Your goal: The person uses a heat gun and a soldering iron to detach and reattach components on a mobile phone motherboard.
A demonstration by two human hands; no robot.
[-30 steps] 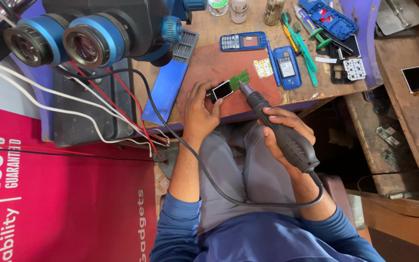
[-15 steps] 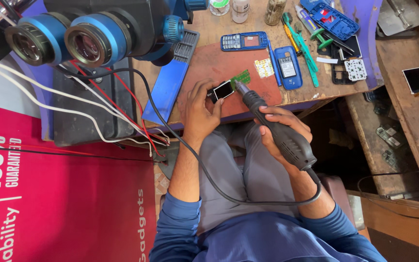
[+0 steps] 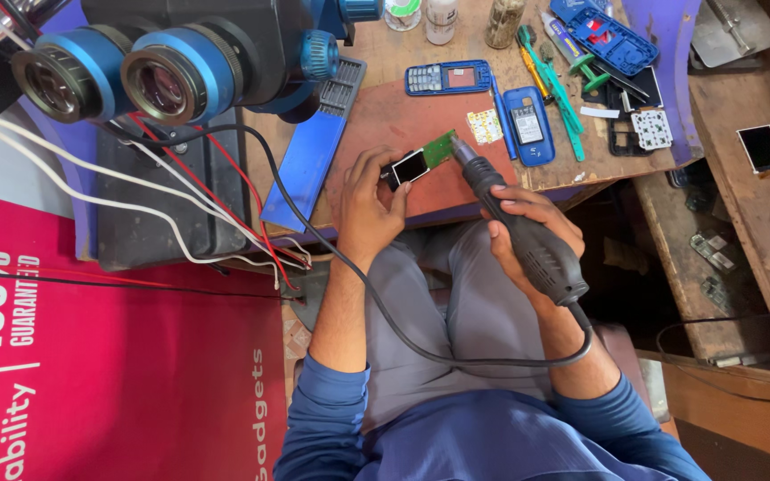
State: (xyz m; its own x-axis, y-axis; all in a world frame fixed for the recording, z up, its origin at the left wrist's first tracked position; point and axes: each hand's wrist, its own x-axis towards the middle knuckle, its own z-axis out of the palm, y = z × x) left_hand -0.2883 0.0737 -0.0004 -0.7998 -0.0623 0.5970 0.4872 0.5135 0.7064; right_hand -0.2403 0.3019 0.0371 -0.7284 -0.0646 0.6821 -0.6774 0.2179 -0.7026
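Nozzle edged closer to circuit board [image 3: 428,158], left hand [image 3: 369,207] pinching it, right hand [image 3: 528,223] gripping hot-air tool [image 3: 519,227]

Up top left, a black microscope head with two blue-ringed eyepieces [image 3: 122,76] looms over the wooden bench [image 3: 403,62]. White and red wires [image 3: 189,218] trail down past a red printed banner [image 3: 91,374]. Across the bench lie a blue phone keypad frame [image 3: 447,77], a blue phone back [image 3: 528,125], green-handled tools [image 3: 559,89], and a white keypad membrane [image 3: 651,129]. Three small jars [image 3: 443,18], possibly flux or solvent, stand at the far edge.
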